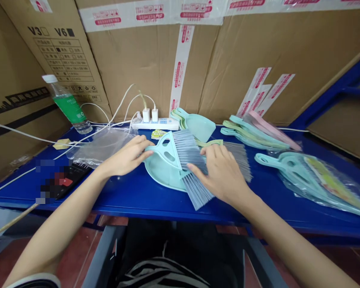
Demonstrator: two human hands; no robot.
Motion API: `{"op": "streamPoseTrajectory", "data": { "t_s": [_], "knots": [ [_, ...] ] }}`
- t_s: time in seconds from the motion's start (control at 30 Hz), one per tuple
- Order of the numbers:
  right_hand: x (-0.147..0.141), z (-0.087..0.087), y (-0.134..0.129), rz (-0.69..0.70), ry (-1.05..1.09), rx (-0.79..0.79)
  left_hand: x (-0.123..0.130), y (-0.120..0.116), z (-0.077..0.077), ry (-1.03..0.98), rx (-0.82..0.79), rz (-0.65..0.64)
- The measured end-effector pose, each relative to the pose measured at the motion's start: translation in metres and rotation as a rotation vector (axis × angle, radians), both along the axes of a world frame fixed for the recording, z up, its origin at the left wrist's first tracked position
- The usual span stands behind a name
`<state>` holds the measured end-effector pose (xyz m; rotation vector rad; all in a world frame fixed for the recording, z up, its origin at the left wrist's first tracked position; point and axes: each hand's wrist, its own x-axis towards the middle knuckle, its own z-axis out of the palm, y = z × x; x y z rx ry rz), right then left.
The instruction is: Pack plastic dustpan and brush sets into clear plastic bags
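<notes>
A light-blue hand brush (170, 153) with grey bristles lies tilted over a matching dustpan (162, 176). My left hand (127, 157) has its thumb and fingers closed about the end of the brush's handle. Over the bristles bends my right hand (223, 172), its thumb and curled fingers on either side of them. A second set of grey bristles (198, 191) sticks out below, beside the dustpan; its handle is hidden. Behind my right hand rests a green brush (213, 143), its bristles partly covered by the hand.
Light-blue and green dustpans (199, 127) stand by a white power strip (159, 124). Stacked dustpans (258, 134) and a bagged brush set (312, 176) occupy the right. Leftward are clear plastic bags (103, 144), a phone (73, 180), a water bottle (69, 106) and loose cables.
</notes>
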<state>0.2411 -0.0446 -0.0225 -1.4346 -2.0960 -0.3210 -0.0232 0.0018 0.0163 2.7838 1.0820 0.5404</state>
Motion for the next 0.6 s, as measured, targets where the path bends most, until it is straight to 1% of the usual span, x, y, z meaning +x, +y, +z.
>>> {"op": "streamPoseTrajectory", "data": {
  "t_s": [0.1, 0.17, 0.27, 0.43, 0.6],
  "knots": [
    [0.002, -0.013, 0.003, -0.002, -0.115, -0.079, -0.003, 0.001, 0.001, -0.003, 0.002, 0.012],
    [0.0, -0.016, 0.007, 0.018, -0.136, -0.105, -0.003, 0.002, 0.001, -0.008, 0.011, 0.01],
    [-0.001, -0.009, 0.01, 0.047, -0.118, -0.168, -0.003, 0.003, 0.0, -0.013, 0.031, 0.019],
    [0.003, 0.01, 0.013, 0.082, -0.048, -0.397, -0.008, 0.005, 0.003, -0.011, 0.062, 0.077],
    [0.013, 0.014, 0.026, 0.198, 0.078, -0.478, -0.008, 0.005, 0.003, -0.013, 0.057, 0.068]
  ]
}}
